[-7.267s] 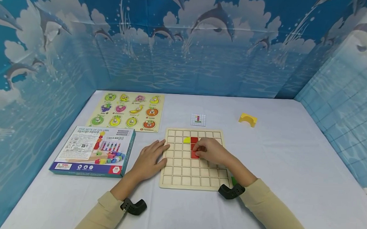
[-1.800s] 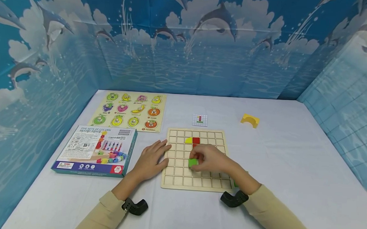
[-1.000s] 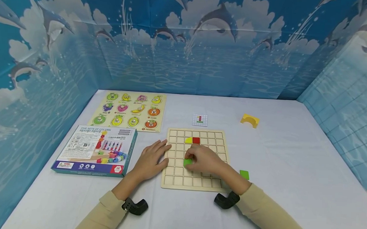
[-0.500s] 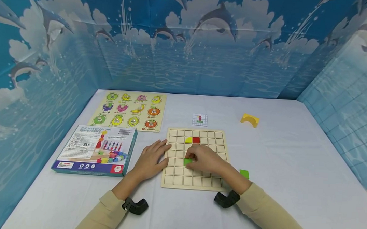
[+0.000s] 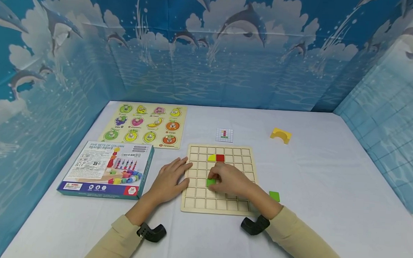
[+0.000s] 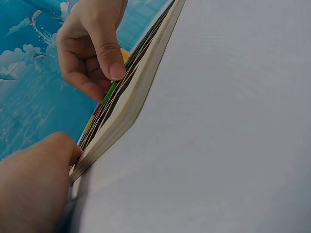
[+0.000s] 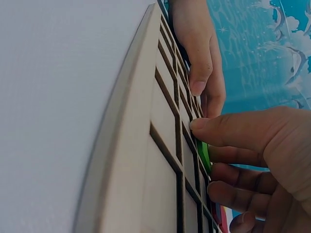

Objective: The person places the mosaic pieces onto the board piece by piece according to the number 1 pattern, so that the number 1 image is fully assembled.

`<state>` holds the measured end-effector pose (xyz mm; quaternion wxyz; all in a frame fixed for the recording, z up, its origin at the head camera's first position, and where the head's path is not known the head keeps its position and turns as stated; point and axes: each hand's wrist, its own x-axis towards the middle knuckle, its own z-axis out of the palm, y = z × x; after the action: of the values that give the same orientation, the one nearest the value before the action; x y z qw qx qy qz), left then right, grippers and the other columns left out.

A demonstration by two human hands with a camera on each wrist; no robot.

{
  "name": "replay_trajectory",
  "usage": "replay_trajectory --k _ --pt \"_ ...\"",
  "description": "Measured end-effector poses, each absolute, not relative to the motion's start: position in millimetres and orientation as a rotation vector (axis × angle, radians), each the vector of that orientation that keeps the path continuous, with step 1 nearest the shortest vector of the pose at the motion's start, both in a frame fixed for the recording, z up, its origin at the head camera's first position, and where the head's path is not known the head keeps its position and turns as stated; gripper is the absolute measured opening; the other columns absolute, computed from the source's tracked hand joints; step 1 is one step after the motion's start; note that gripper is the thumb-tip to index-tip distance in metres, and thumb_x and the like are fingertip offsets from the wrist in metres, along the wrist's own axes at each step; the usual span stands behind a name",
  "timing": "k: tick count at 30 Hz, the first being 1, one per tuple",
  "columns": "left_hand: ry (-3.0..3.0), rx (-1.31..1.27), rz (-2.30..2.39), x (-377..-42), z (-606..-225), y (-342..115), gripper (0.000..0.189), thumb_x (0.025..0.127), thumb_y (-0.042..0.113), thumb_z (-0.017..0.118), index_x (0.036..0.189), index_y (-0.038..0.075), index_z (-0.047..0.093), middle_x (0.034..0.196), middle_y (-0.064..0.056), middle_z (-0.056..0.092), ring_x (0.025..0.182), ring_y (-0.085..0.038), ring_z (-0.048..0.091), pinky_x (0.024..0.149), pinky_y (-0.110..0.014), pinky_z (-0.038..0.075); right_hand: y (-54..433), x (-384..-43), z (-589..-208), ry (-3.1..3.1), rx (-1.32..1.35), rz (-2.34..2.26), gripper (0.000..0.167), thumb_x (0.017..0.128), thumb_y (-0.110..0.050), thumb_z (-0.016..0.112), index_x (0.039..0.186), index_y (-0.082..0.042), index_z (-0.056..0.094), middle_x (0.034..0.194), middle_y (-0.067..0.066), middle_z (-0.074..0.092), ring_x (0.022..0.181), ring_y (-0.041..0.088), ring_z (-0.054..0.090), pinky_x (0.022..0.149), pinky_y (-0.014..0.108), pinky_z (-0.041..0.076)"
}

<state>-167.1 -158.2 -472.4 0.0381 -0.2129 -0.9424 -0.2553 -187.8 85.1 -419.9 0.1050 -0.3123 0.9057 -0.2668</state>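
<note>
Green tile [image 5: 210, 182] sits on the grid board [image 5: 200, 203], pinched in the right hand [image 5: 231, 180]. I see its left edge run along a grid line, but fingers cover part, so I cannot tell its long axis. The left hand [image 5: 167, 182], fingers spread, touches the board's left edge.

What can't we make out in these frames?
Head: what fills the board cells just below the red piece; right hand covers them.
Head: fine print on box; too small.
Left wrist: rest of the left hand; cut off by the left edge.
Right wrist: part of the green piece; right hand hides it.
</note>
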Motion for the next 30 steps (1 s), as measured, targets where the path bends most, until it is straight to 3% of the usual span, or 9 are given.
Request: replay_trajectory --k 30 --pt "-2.870 -0.670 -0.811 -166.5 -472.4 -157.9 0.052 0.096 0.031 0.052 0.144 0.013 0.049 0.154 -0.008 0.037 0.144 -0.031 0.026 0.110 -0.058 0.023 128.3 -179.4 -419.8 2.654 -0.950 -0.897 0.022 0.080 -0.016 0.079 0.099 -0.011 0.071 0.087 -0.006 0.061 0.074 0.008 0.052 0.068 0.026 0.048"
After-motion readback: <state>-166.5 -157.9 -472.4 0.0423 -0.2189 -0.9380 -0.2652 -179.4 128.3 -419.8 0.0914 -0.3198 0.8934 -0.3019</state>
